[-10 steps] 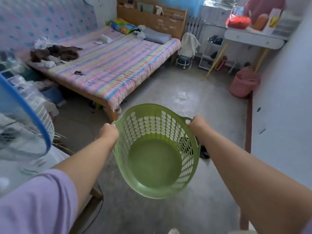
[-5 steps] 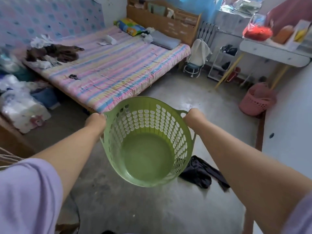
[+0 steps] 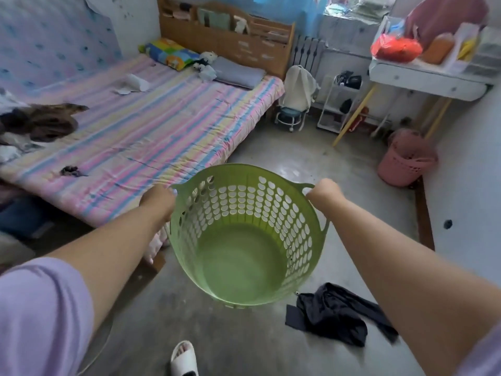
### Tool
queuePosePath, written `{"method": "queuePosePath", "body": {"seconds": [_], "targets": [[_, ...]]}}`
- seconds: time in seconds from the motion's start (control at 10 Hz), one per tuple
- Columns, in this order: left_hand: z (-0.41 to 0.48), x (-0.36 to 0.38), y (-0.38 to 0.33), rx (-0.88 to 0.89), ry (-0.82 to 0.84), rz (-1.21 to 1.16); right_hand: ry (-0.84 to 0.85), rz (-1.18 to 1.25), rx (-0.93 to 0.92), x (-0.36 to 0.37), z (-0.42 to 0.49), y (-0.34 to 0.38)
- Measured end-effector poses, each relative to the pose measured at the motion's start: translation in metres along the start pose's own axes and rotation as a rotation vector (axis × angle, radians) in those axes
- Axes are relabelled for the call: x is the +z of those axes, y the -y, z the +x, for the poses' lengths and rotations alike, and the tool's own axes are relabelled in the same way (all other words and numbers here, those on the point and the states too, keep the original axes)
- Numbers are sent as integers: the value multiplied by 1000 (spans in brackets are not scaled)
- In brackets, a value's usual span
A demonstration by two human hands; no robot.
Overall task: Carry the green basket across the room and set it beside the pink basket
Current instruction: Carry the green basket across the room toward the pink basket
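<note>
Green plastic is clamped in both fists: the left hand [image 3: 158, 200] is curled tight around the handle on the left side of the green basket [image 3: 245, 237], fingers pressed together and wrapped out of sight under the rim, and the right hand [image 3: 324, 191] is closed the same way on the handle at the right side. Both arms are stretched forward, with a lilac sleeve [image 3: 40, 316] on the left upper arm. The basket is held in the air above the grey floor [image 3: 311, 169], tipped toward the camera so its bare bottom and perforated wall show; nothing lies inside it. Just below and to the right of the basket a dark garment [image 3: 339, 316] lies crumpled on the floor. A white slipper [image 3: 183, 359] on a foot shows at the bottom edge. To the left stands a bed [image 3: 151, 126] with a striped pastel cover, some clothes heaped at its far left edge. The pink basket [image 3: 406, 158] stands on the floor against the right wall, well apart from the green one, under a white desk [image 3: 425, 80]; it appears to lean slightly, though blur there makes this uncertain. A white backpack [image 3: 296, 86] rests on a small stool between the bed and a white rack [image 3: 339, 104].
</note>
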State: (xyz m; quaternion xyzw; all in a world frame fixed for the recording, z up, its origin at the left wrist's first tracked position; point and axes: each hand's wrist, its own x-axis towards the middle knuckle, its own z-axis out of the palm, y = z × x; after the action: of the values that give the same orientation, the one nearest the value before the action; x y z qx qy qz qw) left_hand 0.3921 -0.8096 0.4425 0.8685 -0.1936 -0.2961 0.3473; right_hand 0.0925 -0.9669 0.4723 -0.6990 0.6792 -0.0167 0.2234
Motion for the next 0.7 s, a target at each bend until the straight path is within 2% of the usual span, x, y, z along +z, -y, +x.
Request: {"method": "queuePosePath", "body": {"seconds": [0.1,0.3,0.5,0.7], "targets": [[66,-8,-51,93,80,88,-7,46,85,-6,38,32],[163,20,-149,216,194,181,-24,99,256,-17,116,53],[236,97,-233,289,258,246,-37,170,386,-30,211,48],[309,180,-341,369,377,282,-58,240,469,-83,315,38]]}}
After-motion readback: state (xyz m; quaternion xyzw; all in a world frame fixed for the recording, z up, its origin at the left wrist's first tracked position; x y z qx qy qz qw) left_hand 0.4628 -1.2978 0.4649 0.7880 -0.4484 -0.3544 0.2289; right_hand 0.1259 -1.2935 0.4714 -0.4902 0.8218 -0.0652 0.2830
